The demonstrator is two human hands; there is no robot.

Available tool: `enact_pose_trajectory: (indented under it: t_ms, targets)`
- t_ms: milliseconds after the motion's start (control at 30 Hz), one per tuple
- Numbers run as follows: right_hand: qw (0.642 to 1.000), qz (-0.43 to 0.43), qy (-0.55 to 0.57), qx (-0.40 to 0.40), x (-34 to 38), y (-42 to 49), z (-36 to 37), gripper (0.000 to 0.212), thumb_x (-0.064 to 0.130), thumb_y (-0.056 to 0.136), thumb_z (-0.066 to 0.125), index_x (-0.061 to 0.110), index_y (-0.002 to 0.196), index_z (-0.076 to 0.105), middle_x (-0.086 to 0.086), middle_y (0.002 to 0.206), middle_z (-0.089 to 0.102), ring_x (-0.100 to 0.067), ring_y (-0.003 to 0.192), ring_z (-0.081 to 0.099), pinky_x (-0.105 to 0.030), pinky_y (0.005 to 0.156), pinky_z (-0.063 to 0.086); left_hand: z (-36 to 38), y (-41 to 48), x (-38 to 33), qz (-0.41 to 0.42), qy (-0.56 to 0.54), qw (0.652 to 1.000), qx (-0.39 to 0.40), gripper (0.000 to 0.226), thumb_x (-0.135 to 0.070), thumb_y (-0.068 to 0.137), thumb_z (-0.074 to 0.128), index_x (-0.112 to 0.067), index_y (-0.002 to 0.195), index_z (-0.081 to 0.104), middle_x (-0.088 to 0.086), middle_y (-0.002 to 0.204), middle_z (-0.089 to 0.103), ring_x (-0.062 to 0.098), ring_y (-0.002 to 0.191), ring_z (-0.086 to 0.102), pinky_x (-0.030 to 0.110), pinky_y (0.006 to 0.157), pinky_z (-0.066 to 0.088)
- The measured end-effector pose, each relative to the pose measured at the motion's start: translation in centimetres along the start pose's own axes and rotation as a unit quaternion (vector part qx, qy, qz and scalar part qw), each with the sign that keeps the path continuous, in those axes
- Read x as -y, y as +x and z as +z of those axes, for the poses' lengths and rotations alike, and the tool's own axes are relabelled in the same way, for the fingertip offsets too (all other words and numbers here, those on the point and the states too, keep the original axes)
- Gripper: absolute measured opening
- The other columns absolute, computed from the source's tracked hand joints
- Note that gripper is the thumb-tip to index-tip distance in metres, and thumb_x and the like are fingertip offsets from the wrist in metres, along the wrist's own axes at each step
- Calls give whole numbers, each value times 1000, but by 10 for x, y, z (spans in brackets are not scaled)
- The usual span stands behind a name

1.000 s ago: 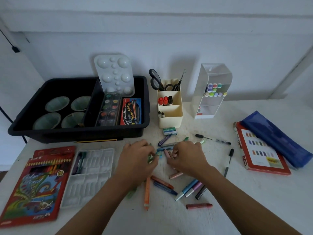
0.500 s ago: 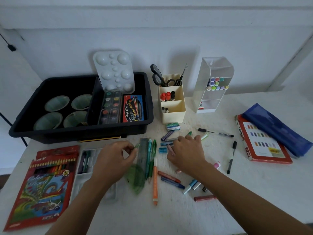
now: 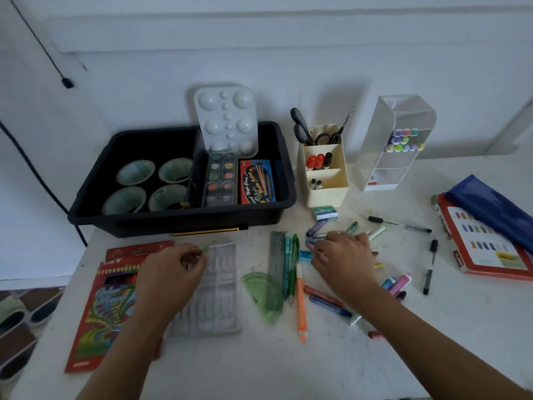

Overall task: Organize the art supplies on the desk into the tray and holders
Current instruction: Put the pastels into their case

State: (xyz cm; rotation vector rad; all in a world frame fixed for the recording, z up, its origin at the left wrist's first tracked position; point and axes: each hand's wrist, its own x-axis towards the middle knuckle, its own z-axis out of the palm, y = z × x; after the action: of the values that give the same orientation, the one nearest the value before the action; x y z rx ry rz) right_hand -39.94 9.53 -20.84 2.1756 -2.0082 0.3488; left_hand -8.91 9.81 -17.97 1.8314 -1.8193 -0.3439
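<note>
My left hand (image 3: 170,272) pinches a small green crayon (image 3: 205,248) above the top edge of the clear plastic crayon insert (image 3: 222,293). Palm down, my right hand (image 3: 343,261) covers the pile of loose crayons (image 3: 317,228), with its fingers curled round a blue one. The black tray (image 3: 178,223) at the back left holds paint cups, a watercolour set, a brush box and a white palette. A cream holder (image 3: 326,194) contains scissors and markers. Beside it the clear marker holder (image 3: 383,168) carries several markers.
A ruler (image 3: 277,255), protractor (image 3: 265,298), green pens (image 3: 291,264) and orange marker (image 3: 301,307) lie between my hands. Highlighters (image 3: 399,282) and black pens (image 3: 429,267) lie to the right. A coloured-pencil box (image 3: 106,310) sits left, a pastel box (image 3: 484,249) and blue pouch (image 3: 490,209) right.
My left hand has left the crayon pile and moved left with a green crayon to the clear insert, uncovering the ruler, protractor and pens. My right hand has stayed on the pile.
</note>
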Motion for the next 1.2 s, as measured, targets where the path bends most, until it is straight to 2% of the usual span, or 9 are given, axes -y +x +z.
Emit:
enact_pose_trajectory:
  t_ms: [100,200,333,433,533,733,833,1000,1200]
  targets:
    - [994,22,91,-58,10,-2,5,11,26,89,68,18,81,69,1,79,63,-23,71,61,-35,70,38,-6,-3,16,-7,31,999,-12,10,-26,87,77,-17,89,80,-6,74,72,13,62,62,30,62,49]
    - [984,13,151,-90,27,-4,7,13,28,92,67,17,85,67,0,84,63,-21,76,60,-32,71,38,-3,-4,22,-14,60,998,-9,9,-30,86,76,-23,82,79,-8,69,70,13,60,58,36,68,52]
    - [975,-40,212,-44,59,0,0,26,40,96,49,21,92,66,5,92,63,-14,86,56,-34,78,41,2,-6,25,-22,71,997,-9,14,-41,86,71,-28,81,76,-11,69,68,17,64,62,47,77,55]
    - [963,-91,252,-1,85,8,2,17,36,97,57,21,94,65,6,94,65,-12,90,53,-35,83,43,2,-10,24,-18,60,998,-22,18,-46,86,64,-29,89,72,-10,71,69,19,67,65,48,79,55]
    - [943,-162,291,8,109,12,7,11,30,98,60,21,94,63,6,93,64,-10,84,52,-30,77,43,1,-12,26,-12,47,998,-29,13,-40,88,68,-29,95,70,-9,72,69,18,66,65,48,81,54]
    - [925,-305,226,-7,139,25,14,13,25,101,51,17,104,61,-1,101,65,-19,82,60,-29,72,33,1,-10,35,0,63,998,-26,12,-30,83,81,-24,93,76,-3,80,71,20,68,63,45,74,55]
    - [917,-356,179,-20,144,29,22,13,14,97,61,14,110,62,-5,112,66,-22,89,63,-30,74,33,1,-10,39,14,65,997,-25,12,-28,83,82,-21,92,80,0,77,72,21,64,62,44,69,55]
    - [902,-399,157,-41,150,33,31,28,4,91,63,16,117,60,-3,113,65,-26,93,60,-37,77,38,2,-10,47,49,57,997,-26,11,-27,91,73,-21,89,81,-1,75,70,17,63,59,45,67,55]
    - [892,-407,196,-20,154,33,35,24,14,92,68,16,116,69,-7,118,68,-28,105,64,-39,88,49,-1,-9,53,66,31,997,25,11,-26,91,72,-22,94,82,0,89,71,15,74,62,41,74,55]
